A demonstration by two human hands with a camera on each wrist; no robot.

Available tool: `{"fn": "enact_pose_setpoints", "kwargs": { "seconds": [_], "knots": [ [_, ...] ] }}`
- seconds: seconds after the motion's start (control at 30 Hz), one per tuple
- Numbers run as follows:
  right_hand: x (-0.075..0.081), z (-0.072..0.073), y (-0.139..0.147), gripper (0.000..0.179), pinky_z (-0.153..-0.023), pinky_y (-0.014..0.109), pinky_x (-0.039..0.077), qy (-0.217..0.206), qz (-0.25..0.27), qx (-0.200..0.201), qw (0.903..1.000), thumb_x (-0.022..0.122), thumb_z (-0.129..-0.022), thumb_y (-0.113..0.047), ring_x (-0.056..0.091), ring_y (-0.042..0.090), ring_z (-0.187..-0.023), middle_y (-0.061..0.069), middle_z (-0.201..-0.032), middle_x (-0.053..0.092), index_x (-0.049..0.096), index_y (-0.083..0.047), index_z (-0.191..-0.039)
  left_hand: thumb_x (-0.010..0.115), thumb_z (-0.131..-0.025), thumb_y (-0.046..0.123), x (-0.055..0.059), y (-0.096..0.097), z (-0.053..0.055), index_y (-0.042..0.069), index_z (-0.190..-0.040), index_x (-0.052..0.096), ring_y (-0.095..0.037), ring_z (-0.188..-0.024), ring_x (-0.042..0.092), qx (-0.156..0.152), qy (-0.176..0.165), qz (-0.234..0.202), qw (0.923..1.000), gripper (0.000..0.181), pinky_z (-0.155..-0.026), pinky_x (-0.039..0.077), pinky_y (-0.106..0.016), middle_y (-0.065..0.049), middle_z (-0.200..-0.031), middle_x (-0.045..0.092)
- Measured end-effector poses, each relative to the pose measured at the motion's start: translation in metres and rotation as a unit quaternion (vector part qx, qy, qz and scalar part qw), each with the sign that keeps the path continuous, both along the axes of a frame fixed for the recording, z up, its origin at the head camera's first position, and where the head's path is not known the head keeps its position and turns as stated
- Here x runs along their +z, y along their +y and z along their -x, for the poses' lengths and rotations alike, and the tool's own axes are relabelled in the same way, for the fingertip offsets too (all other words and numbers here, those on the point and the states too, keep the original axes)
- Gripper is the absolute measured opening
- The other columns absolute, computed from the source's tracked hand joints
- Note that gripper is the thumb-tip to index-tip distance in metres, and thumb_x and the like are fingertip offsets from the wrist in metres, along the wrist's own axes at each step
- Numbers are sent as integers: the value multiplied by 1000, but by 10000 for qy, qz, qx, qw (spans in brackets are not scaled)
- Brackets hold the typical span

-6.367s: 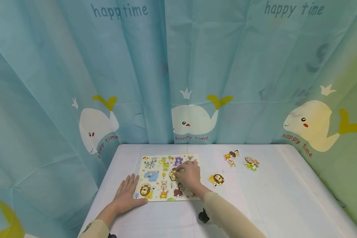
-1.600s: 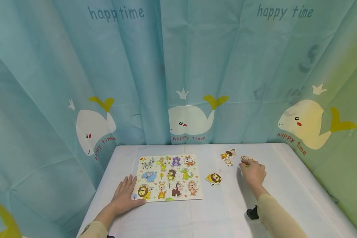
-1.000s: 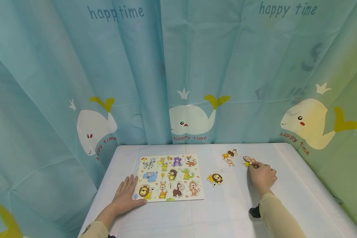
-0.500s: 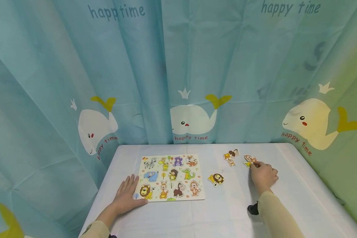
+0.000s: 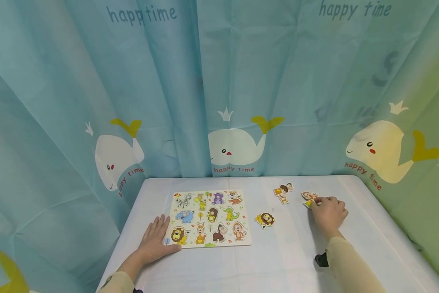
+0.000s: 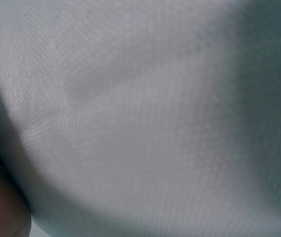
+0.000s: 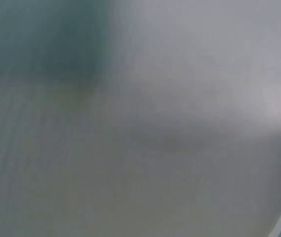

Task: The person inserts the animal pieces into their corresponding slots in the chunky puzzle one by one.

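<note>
"What's on your feed, left to right?"

"One left hand (image 5: 154,237), fingers straight, thumb on the corner of one board (image 5: 221,209) with eleven animals. Beside it I see one loose lion piece (image 5: 265,220); farther back, one piece cluster (image 5: 283,193), too bunched to count."

"And the far right?"

"One monkey piece (image 5: 309,195) and, just nearer me, one green-and-yellow piece (image 5: 308,204), which my right hand (image 5: 330,213) pinches at the table."

"happy time" (image 5: 234,169) on curtain (image 5: 292,97), repeated
</note>
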State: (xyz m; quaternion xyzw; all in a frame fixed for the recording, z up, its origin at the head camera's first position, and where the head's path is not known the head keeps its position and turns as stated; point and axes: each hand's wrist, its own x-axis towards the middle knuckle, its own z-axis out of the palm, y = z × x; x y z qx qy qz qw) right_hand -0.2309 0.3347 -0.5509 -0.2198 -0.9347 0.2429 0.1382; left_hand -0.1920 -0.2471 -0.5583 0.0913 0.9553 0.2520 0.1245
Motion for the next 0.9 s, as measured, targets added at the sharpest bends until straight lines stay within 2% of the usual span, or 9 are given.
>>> {"fn": "enact_pose_setpoints", "kwargs": {
  "seconds": [0.23, 0.33, 0.4, 0.57, 0.77, 0.9],
  "knots": [
    [8, -8, 17, 27, -91, 71, 31, -287, -318, 580, 9974, 62, -90, -21, 38, 55, -117, 32, -122, 53, 70, 3, -98, 75, -78, 66, 2, 1, 0, -4, -161, 16, -46, -154, -1, -16, -62, 44, 10000, 123, -124, -2, -60, -26, -168, 7],
    [11, -11, 20, 28, -92, 70, 31, -346, -270, 818, 9957, 64, -89, -23, 38, 55, -117, 32, -122, 53, 72, 3, -97, 75, -79, 66, 4, 0, 0, -5, -161, 16, -46, -154, -1, -32, -73, 20, 10000, 123, -124, -2, -60, -27, -167, 7],
    [10, -13, 20, 27, -93, 69, 32, -360, -200, 958, 9946, 66, -89, -23, 38, 54, -118, 32, -122, 54, 72, 1, -96, 75, -78, 66, -1, -1, 0, -5, -160, 17, -47, -154, -1, -40, 19, -62, 10000, 124, -124, -2, -60, -28, -167, 8],
    [7, -14, 14, 26, -96, 68, 32, -201, -90, 1263, 9917, 69, -91, -25, 39, 51, -120, 28, -119, 57, 74, 0, -97, 75, -77, 69, -12, -6, 1, -6, -160, 19, -48, -153, 0, -37, 239, -220, 9995, 125, -123, -3, -60, -29, -167, 9],
    [7, -13, 5, 24, -99, 67, 31, 120, 59, 1459, 9892, 73, -91, -23, 40, 49, -121, 25, -116, 59, 75, 0, -96, 77, -77, 65, -5, -3, 0, -6, -160, 16, -48, -153, -1, -87, 140, -93, 9998, 125, -123, -3, -60, -28, -167, 7],
    [7, -12, 1, 23, -99, 65, 31, 281, 131, 1690, 9851, 75, -91, -24, 42, 47, -119, 24, -116, 60, 77, -2, -97, 78, -78, 62, -4, -3, 1, -7, -160, 16, -49, -153, 0, -108, 129, -109, 9998, 124, -123, -2, -61, -29, -167, 7]
  ]
}}
